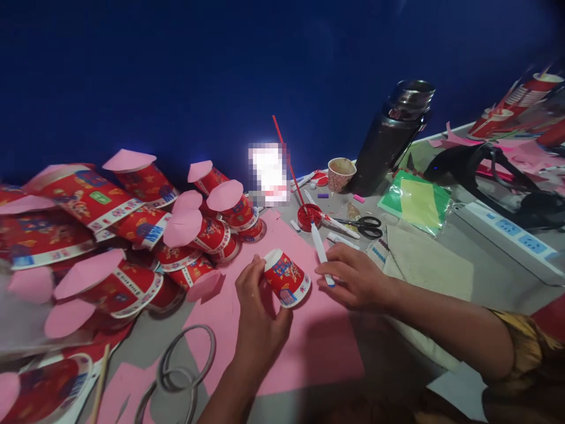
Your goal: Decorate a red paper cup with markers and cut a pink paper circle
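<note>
My left hand [262, 321] is closed around a red patterned paper cup [288, 277], which tilts in the grip with its white opening toward the upper left. Between the fingers of my right hand [355, 275] is a slim white pen-like tool [318, 244] with a blue end. Its far tip points at a small round red container [309, 218], from which a thin red stick [289, 156] leans up; whether they touch I cannot tell. Beneath both hands lies a pink paper sheet [318, 353].
Red paper cups with pink paper cones [132, 229] are piled at left. Grey rings [188, 356] lie at front left. Beyond my right hand are scissors [368, 226], a dark thermos [388, 141], a small cup [341, 175], a green packet [415, 203] and a power strip [512, 238].
</note>
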The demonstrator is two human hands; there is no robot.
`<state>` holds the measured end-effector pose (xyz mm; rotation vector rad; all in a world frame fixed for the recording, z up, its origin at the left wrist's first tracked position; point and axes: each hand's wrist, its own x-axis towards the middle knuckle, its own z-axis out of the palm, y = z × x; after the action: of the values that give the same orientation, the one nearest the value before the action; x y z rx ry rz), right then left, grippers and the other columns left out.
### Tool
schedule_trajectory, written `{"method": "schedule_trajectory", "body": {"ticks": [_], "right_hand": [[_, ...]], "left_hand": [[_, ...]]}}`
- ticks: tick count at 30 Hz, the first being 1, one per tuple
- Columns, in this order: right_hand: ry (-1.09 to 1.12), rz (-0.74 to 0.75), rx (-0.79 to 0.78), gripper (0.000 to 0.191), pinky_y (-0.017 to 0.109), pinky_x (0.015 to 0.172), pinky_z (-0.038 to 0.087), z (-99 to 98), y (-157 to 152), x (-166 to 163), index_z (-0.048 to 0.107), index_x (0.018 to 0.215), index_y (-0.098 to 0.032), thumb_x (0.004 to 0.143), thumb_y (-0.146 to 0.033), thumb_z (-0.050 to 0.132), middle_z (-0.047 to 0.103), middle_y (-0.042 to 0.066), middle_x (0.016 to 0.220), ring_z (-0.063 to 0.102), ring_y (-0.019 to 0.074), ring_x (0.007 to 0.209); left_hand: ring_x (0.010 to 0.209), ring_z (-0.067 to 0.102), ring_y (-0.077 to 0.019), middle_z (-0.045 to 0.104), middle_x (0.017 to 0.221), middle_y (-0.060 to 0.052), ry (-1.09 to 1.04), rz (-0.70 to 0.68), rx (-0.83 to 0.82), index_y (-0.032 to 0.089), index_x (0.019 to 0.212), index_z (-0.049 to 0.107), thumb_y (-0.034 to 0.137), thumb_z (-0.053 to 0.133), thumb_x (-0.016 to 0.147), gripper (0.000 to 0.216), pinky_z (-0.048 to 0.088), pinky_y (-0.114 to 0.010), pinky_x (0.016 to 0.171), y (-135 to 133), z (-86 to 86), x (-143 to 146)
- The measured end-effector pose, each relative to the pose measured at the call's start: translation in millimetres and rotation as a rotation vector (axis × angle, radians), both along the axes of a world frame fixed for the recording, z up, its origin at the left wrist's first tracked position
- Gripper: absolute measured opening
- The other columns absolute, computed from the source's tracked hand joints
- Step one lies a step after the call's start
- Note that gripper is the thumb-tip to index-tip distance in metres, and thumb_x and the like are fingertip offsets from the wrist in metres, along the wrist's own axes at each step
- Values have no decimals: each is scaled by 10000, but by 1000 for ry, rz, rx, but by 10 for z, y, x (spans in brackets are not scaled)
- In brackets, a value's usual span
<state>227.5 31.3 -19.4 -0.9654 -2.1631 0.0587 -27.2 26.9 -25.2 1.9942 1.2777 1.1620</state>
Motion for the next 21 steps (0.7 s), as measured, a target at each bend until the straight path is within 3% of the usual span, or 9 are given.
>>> {"method": "schedule_trajectory", "body": {"ticks": [4, 8, 16, 19, 21], "right_hand": [[69, -14, -9, 384, 377, 816, 557, 40, -26, 25, 597, 1339, -274, 974, -157, 617, 680, 77, 1019, 637, 244, 938], [110, 23, 7, 500, 369, 802, 561, 54, -36, 47, 607, 1351, -294, 923, -41, 553, 698, 65, 998, 655, 240, 921], [333, 13, -48, 184, 349, 800, 581, 115, 39, 2, 676, 1204, -262, 1063, -234, 561, 776, 60, 991, 724, 205, 886], [492, -78, -120, 68, 342, 786, 569, 150, -19, -30, 703, 1038, -252, 1016, -269, 640, 764, 42, 929, 711, 201, 842], [661, -190, -275, 77, 320, 702, 544, 154, -47, -40, 694, 945, -246, 953, -318, 720, 712, 14, 834, 664, 185, 745]], "left_hand": [[1535, 382, -365, 396, 1575, -153, -31, 18, 81, 327, 1567, 344, 120, 727, 866, 826, 358, -616, 1251, -19, -56, -13], [1526, 410, -365, 405, 1577, -143, -107, 25, 54, 329, 1515, 381, 135, 761, 846, 793, 342, -609, 1262, -64, -69, 41], [1517, 444, -335, 427, 1593, -146, -370, 96, -244, 298, 1462, 385, 205, 837, 788, 818, 355, -542, 1271, -93, 96, 133], [1495, 474, -350, 463, 1563, -163, -408, 75, -298, 282, 1417, 381, 272, 876, 764, 819, 364, -548, 1261, -77, 172, 133], [1464, 507, -350, 490, 1531, -163, -428, 58, -331, 279, 1391, 381, 307, 884, 760, 807, 391, -539, 1242, -78, 203, 141]]}}
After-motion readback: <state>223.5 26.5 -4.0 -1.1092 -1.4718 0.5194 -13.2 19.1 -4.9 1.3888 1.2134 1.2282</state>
